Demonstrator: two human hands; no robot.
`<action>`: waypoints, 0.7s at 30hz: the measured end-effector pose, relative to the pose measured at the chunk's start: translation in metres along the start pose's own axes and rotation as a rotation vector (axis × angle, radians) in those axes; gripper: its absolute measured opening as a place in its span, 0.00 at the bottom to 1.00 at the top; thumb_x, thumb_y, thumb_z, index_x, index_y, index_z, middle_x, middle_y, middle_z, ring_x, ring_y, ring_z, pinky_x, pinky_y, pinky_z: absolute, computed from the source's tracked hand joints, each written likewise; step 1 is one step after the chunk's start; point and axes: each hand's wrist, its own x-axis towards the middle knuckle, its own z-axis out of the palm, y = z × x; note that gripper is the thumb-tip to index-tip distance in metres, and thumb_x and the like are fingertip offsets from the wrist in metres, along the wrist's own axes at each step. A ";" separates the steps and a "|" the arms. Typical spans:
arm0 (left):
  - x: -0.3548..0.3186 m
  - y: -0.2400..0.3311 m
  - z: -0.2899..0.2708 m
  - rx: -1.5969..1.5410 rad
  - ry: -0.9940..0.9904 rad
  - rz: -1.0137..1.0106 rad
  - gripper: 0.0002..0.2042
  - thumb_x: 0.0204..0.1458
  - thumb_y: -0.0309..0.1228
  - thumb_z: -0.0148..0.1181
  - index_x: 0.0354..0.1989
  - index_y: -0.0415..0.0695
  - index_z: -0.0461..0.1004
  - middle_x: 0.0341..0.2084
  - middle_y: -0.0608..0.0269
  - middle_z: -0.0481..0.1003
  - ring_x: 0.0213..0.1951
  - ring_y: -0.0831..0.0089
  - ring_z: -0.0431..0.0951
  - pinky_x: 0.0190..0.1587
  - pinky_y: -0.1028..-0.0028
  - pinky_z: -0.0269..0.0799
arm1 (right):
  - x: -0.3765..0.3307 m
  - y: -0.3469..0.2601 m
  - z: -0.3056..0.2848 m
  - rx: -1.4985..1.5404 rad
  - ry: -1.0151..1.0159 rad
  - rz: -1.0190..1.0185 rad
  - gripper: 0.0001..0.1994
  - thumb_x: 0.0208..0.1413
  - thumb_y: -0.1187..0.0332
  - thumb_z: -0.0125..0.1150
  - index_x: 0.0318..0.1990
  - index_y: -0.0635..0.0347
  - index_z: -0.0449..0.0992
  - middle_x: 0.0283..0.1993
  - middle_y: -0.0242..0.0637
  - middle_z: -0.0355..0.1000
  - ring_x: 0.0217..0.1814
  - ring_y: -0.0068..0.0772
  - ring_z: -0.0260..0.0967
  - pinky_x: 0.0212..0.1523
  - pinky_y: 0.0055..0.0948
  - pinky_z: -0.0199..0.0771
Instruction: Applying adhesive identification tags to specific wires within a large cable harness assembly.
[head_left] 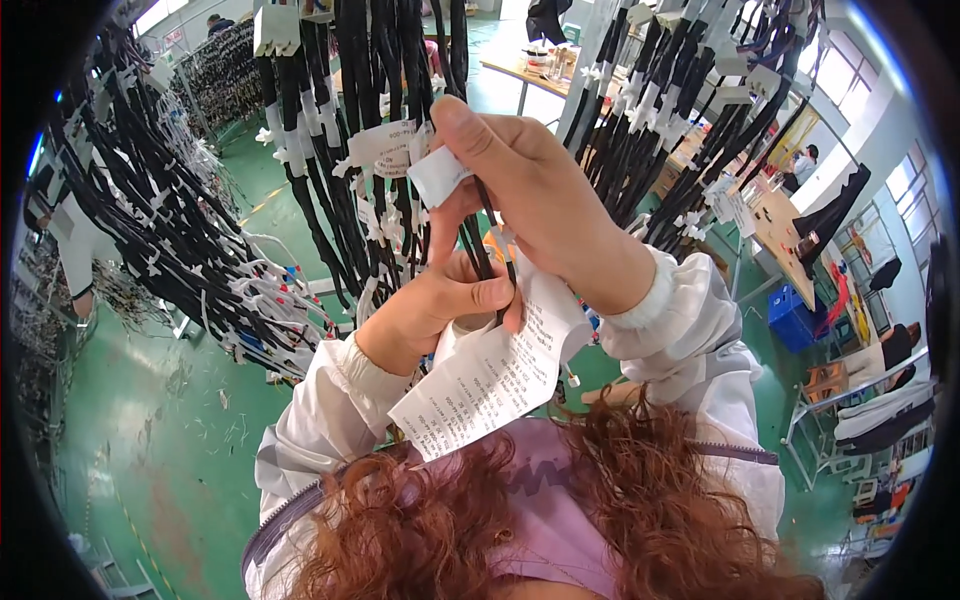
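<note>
My left hand [430, 305] is closed around thin black cables [478, 245], its thumb pressed against them. Just above, my right hand [545, 185] pinches a small white label [438, 177] at those cables between thumb and fingers. A long strip of printed white labels [490, 385] hangs below my left hand and curls toward my chest; where it is gripped is hidden. Beside the label in my right hand, another printed tag [385, 148] hangs on the bundle of black cables [400, 60].
Black wire harnesses with white connectors hang at the left [150, 200] and right [640, 90]. A white connector block [277, 32] sits high on the left. At the right stand a long wooden workbench [775, 225] and a blue crate [792, 318]. Other people work farther off.
</note>
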 end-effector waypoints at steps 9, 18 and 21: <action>-0.003 -0.001 0.010 -0.025 0.057 0.042 0.15 0.51 0.42 0.57 0.25 0.41 0.75 0.18 0.70 0.70 0.21 0.83 0.66 0.24 0.83 0.58 | -0.003 0.001 0.000 0.166 -0.031 0.000 0.14 0.58 0.61 0.50 0.31 0.65 0.70 0.14 0.28 0.64 0.11 0.17 0.60 0.13 0.15 0.57; -0.008 0.004 0.017 0.218 0.319 -0.093 0.16 0.54 0.40 0.52 0.38 0.38 0.74 0.18 0.68 0.72 0.16 0.80 0.70 0.19 0.82 0.63 | -0.031 -0.030 -0.039 -0.176 0.012 0.004 0.25 0.62 0.54 0.35 0.57 0.66 0.60 0.11 0.21 0.53 0.08 0.08 0.43 0.10 0.11 0.41; -0.017 -0.002 0.013 0.276 0.465 -0.017 0.15 0.55 0.37 0.51 0.41 0.38 0.74 0.20 0.67 0.72 0.17 0.81 0.70 0.20 0.82 0.64 | -0.040 -0.039 -0.056 -0.306 0.130 -0.002 0.20 0.56 0.56 0.51 0.51 0.57 0.67 0.23 0.31 0.65 0.20 0.17 0.60 0.17 0.17 0.56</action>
